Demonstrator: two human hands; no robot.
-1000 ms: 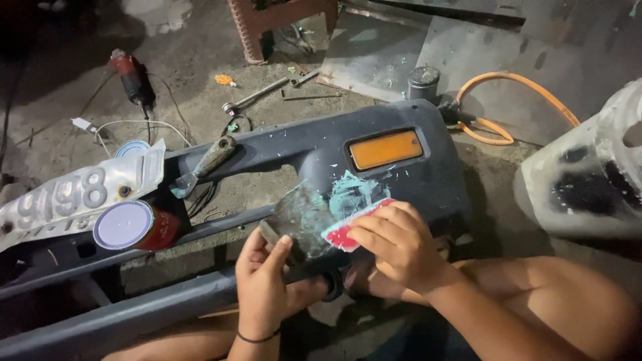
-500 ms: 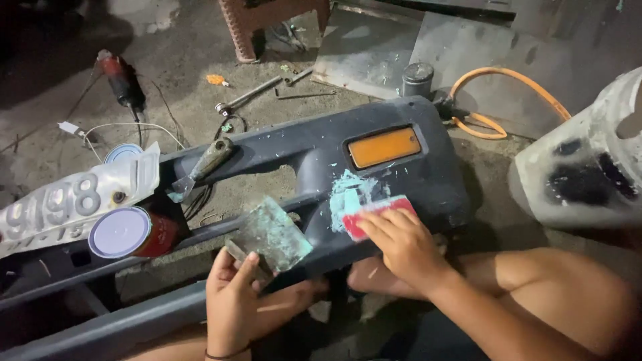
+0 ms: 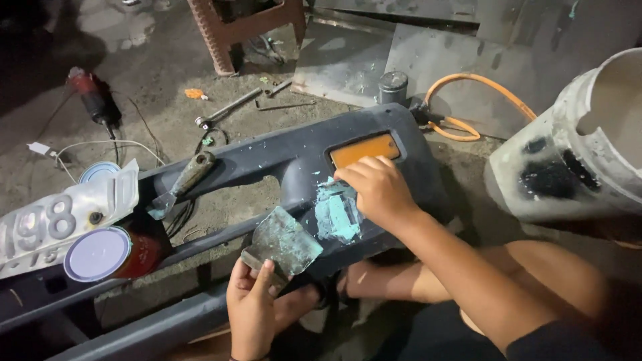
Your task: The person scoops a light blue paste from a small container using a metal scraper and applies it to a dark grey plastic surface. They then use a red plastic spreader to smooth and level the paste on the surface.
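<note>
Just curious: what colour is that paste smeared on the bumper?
Pale teal-green paste, clearest in the head view.

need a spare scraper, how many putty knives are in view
2: one putty knife with a smeared blade in the left hand; another putty knife lying on the dark bumper. More may be hidden.

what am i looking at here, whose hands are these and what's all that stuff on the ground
The view comes from a camera worn on a person's head, looking down at their own two bare hands. The left hand holds a flat scraper blade smeared with teal filler. The right hand presses on a patch of teal putty spread on a dark grey car bumper, just below its orange reflector. Nearby lie a red tin with a white lid, a putty knife, a wrench and an orange hose.
</note>
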